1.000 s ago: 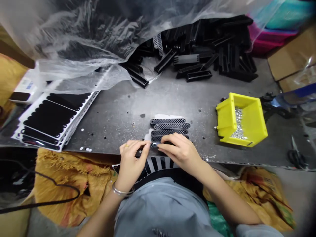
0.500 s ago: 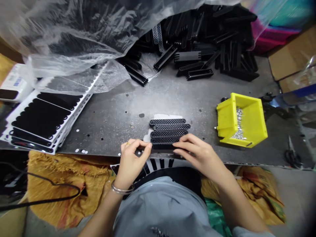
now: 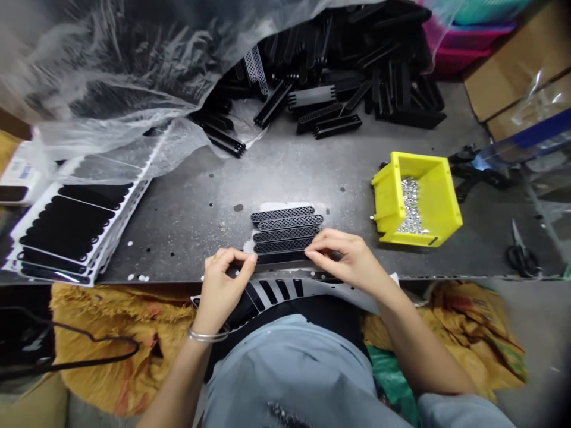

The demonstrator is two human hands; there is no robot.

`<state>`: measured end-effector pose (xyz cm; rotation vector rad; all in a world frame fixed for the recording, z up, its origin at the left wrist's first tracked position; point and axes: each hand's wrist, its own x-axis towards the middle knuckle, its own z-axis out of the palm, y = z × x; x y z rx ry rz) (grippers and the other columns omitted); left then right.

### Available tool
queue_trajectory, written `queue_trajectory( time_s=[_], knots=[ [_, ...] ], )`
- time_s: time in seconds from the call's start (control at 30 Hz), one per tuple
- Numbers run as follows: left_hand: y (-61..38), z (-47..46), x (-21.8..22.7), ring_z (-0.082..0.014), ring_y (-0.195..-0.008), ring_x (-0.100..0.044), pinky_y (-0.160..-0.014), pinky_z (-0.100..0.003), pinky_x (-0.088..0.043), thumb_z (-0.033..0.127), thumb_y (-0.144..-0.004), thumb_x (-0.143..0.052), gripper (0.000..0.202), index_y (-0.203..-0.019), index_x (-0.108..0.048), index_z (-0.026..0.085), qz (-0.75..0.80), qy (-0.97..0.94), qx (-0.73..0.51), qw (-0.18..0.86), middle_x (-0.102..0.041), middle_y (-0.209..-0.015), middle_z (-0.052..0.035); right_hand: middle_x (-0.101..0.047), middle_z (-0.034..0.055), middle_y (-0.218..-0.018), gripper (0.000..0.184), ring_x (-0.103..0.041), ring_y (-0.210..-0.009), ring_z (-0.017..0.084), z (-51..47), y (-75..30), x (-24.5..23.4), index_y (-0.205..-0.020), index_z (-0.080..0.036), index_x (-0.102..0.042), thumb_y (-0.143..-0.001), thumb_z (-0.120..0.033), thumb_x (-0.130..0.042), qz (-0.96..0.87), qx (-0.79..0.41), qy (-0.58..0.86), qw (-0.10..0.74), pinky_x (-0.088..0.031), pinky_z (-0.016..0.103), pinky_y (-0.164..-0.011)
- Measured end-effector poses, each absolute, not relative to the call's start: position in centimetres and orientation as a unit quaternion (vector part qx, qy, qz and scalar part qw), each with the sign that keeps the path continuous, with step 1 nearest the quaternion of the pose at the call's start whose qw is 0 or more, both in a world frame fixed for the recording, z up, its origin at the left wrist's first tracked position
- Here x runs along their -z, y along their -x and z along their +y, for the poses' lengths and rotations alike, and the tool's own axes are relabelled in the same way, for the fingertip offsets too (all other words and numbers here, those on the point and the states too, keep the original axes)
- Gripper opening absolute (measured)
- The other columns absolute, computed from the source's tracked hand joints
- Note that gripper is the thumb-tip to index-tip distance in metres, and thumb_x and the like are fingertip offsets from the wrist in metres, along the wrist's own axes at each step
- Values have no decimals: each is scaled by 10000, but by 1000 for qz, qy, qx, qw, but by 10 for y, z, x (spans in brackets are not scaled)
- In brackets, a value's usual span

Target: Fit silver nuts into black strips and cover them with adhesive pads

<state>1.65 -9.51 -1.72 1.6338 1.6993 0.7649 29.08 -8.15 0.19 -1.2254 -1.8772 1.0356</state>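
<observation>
Here, a person's left hand [image 3: 222,285] is pinching the left end of a black lattice strip [image 3: 281,257], thumb and fingers drawn in narrow. The right hand [image 3: 343,255] is curving its fingers over the strip's other end, though from this view it cannot be told whether it is gripping or merely steadying. The strip is lying nearest the person, close to the front edge of a scuffed steel worktop [image 3: 200,202], below four matching strips [image 3: 289,222] set side by side.

The strip is looking light and stiff, probably moulded plastic, and its thin mesh may well snap if flexed. The solid rim at its rounded ends appears the safest place to take hold, which is where both hands are working. Its smooth edges may prove slightly slippery to pinch.

Beyond the hands, a yellow plastic bin [image 3: 417,199] is holding small silver fittings [image 3: 410,205], a heap of black strips [image 3: 392,77] is lying half under a clear plastic sheet [image 3: 111,77], and white-framed black sheets [image 3: 66,226] are stacked at the left. A pair of scissors [image 3: 520,258] is lying at the far right.
</observation>
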Motion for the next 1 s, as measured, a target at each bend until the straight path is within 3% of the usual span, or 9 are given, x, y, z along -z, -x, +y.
queue_trajectory(
  time_s=[0.07,0.2,0.3,0.4,0.53,0.7,0.83,0.93,1.0],
  knots=[
    [-16,-96,17,-188,-761,-610,-922,-398,-408,427,-919,-656,263,-744,-688,234,643,-636,-288,316,-691,-752,18,-693,40,-895,160,-597,-703,130,-85,-291,-7,-931,-208,-750,-1000,-251,-613,-750,-356,468,303,-499,283,-627],
    [-25,-112,12,-200,-846,-653,-956,-414,-394,345,-972,-658,187,-822,-685,237,631,-678,-321,198,-726,-828,6,-699,101,-1047,159,-631,-858,199,-111,-294,-26,-1084,-204,-715,-1034,-245,-570,-808,-119,521,248,-479,355,-726],
    [-45,-131,10,-212,-994,-684,-990,-406,-422,252,-997,-639,60,-1023,-693,253,548,-742,-349,168,-767,-996,-23,-736,75,-1034,150,-653,-940,224,-137,-306,-32,-1149,-193,-663,-1036,-251,-584,-840,-102,500,181,-467,394,-833],
    [-64,-142,20,-229,-1121,-675,-1022,-402,-447,233,-1010,-623,292,-1300,-635,264,462,-808,-300,212,-757,-1190,-60,-755,40,-1009,216,-667,-945,208,-152,-319,-20,-1152,-218,-657,-1044,-123,-495,-837,-87,516,162,-436,425,-943],
    [-69,-137,45,-224,-1137,-668,-1011,-387,-469,157,-1014,-595,348,-1342,-637,268,431,-831,-313,160,-743,-1237,-72,-720,89,-1089,210,-653,-1017,253,-158,-315,11,-1165,-254,-692,-1007,-156,-595,-789,25,572,222,-451,444,-911],
    [-60,-131,63,-201,-1076,-680,-971,-345,-488,119,-1012,-585,396,-1385,-627,244,366,-863,-332,102,-776,-1157,-67,-663,119,-1016,302,-631,-920,236,-151,-290,39,-1291,-180,-667,-1004,-269,-638,-788,-131,522,299,-563,383,-797],
    [-57,-134,68,-198,-1050,-688,-949,-342,-494,121,-1043,-517,380,-1390,-624,235,348,-872,-336,78,-786,-1128,-63,-641,94,-1032,187,-641,-931,214,-151,-302,33,-1154,-216,-736,-980,-218,-668,-761,-254,482,353,-584,375,-796],
    [-55,-137,72,-194,-997,-687,-908,-339,-503,114,-1048,-504,350,-1353,-644,213,363,-859,-353,71,-785,-1090,-69,-625,49,-1034,85,-688,-951,195,-154,-319,14,-993,-256,-739,-967,-198,-683,-675,-444,428,406,-613,370,-826],
    [-53,-139,72,-190,-979,-683,-892,-339,-512,91,-1038,-506,342,-1322,-660,202,374,-847,-367,85,-779,-1079,-74,-591,23,-1055,92,-705,-827,157,-150,-319,-1,-1059,-283,-684,-981,-236,-670,-579,-547,406,448,-636,357,-752]
  ],
)
